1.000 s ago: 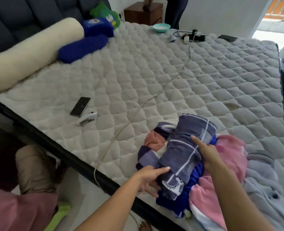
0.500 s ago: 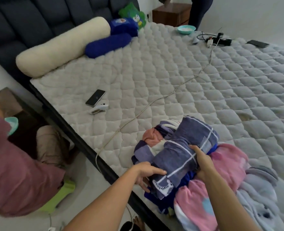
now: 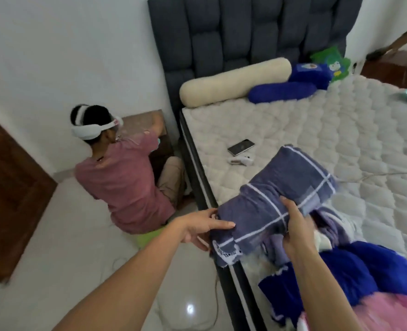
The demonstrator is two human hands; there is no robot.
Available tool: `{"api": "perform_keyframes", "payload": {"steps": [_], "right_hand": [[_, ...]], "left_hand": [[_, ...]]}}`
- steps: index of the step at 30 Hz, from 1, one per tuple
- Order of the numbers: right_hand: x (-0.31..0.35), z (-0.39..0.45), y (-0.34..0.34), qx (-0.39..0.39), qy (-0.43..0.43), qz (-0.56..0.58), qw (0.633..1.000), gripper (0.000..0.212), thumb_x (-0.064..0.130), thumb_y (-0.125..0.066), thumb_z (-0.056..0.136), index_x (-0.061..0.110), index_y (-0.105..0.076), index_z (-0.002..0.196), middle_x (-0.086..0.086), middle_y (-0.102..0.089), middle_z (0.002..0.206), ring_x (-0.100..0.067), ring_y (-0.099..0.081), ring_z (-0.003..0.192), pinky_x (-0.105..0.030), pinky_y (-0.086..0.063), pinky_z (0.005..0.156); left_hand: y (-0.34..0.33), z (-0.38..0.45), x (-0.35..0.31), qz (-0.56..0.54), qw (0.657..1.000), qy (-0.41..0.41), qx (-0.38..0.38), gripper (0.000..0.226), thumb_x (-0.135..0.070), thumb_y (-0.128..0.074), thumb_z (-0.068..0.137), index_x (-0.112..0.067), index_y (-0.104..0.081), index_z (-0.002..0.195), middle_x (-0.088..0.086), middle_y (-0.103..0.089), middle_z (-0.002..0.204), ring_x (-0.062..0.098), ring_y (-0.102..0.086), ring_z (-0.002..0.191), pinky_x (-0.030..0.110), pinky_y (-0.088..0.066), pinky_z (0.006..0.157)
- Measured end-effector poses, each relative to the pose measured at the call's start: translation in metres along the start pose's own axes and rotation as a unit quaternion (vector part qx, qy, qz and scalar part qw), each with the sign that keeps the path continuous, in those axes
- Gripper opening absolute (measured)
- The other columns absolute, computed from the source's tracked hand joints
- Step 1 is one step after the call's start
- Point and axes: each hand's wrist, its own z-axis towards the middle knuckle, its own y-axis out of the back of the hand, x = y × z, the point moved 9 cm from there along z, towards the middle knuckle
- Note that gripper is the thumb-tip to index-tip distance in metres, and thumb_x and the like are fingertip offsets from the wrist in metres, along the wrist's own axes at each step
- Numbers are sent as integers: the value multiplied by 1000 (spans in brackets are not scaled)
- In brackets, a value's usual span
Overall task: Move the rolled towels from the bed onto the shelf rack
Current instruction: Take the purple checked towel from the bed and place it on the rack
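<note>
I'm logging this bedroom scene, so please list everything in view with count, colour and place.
rolled towel: one, grey-blue with white checks, held over the bed's near edge
towel pile: several, blue, lilac and pink, bed's near corner
mattress: one, cream quilted
headboard: one, dark grey, at the wall
bolster: one, cream, by the headboard
blue pillow: one, beside the bolster
phone: one, black, on the mattress
seated person: one, pink shirt, on the floor
door: one, brown, far left
left hand: on the towel's left end
right hand: gripping the towel's middle

a phone [image 3: 241, 147] beside a white gadget [image 3: 242, 161], a cream bolster [image 3: 236, 81] nearby.
</note>
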Motion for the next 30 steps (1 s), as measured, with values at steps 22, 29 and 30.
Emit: {"api": "perform_keyframes", "payload": {"steps": [22, 29, 30], "right_hand": [[-361, -518, -387, 558, -81, -246, 788, 74, 35, -81, 58, 19, -57, 126, -3, -68, 121, -26, -65, 107, -49, -53, 94], [-430, -720, -467, 711, -36, -265, 651, 71, 27, -81, 71, 15, -46, 131, -2, -60, 121, -23, -60, 108, -42, -50, 96], [-440, -749, -479, 731, -29, -270, 626, 71, 30, -81, 69, 15, -46, 129, -2, -60, 120, -23, -60, 107, -42, -50, 95]], "left_hand": [[205, -479, 533, -429, 810, 59, -396, 66, -60, -61, 80, -18, -48, 129, 18, -53, 130, 33, -61, 105, 52, -55, 86], [195, -602, 643, -546, 622, -3, -561, 47, -53, -53, 88, -18, -57, 118, 15, -64, 116, 29, -64, 100, 44, -56, 82], [195, -617, 657, -549, 601, -9, -581, 44, -53, -52, 89, -19, -58, 116, 15, -66, 113, 29, -65, 100, 42, -56, 81]]}}
